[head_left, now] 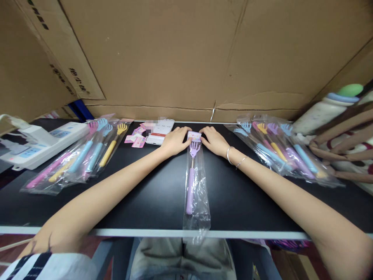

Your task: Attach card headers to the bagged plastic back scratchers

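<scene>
A purple back scratcher (pixel 190 182) in a clear plastic bag (pixel 202 198) lies upright in front of me, the bag's lower end hanging over the table edge. A small pink printed label card (pixel 194 136) sits across the bag's top, above the scratcher's claw. My left hand (pixel 176 140) holds the card's left edge between thumb and fingers. At the right edge, my right hand (pixel 215 140), wearing bracelets, grips the card likewise. The undersides of the fingertips are hidden.
Several bagged back scratchers lie at left (pixel 93 155) and right (pixel 279 151). Loose label cards (pixel 138 140) sit beside a phone (pixel 160 132). A power strip (pixel 43 144) with plugs is far left, a white bottle (pixel 317 112) at right. A cardboard wall (pixel 175 58) stands behind.
</scene>
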Demonstrator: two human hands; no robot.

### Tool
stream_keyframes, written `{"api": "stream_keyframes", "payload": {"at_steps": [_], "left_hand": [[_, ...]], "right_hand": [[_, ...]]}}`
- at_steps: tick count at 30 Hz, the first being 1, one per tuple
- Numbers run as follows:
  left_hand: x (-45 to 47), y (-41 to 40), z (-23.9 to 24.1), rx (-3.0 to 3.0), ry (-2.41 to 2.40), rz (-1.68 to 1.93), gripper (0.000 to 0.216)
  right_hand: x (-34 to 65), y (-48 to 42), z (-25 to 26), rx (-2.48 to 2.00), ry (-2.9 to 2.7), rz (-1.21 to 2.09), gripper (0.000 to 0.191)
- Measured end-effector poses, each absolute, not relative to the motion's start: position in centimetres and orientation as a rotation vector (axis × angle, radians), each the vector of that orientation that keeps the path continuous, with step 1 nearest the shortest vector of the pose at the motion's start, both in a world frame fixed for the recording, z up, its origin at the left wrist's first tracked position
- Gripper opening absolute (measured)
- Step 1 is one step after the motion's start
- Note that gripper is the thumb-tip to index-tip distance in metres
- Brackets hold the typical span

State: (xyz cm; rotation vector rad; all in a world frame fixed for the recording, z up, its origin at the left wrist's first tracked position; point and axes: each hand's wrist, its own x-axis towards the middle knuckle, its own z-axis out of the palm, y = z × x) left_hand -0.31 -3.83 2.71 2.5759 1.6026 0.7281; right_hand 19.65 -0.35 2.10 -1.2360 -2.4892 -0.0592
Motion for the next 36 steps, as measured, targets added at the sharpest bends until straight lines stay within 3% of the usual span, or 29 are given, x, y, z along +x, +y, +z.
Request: {"api": "stream_keyframes", "payload": {"at_steps": [36], "left_hand": [[-0.30, -3.76, 2.65, 2.576, 1.610, 0.723, 0.034]], "right_hand": [[19.72, -0.20, 1.85, -1.204, -2.494, -0.074, 0.023]]}}
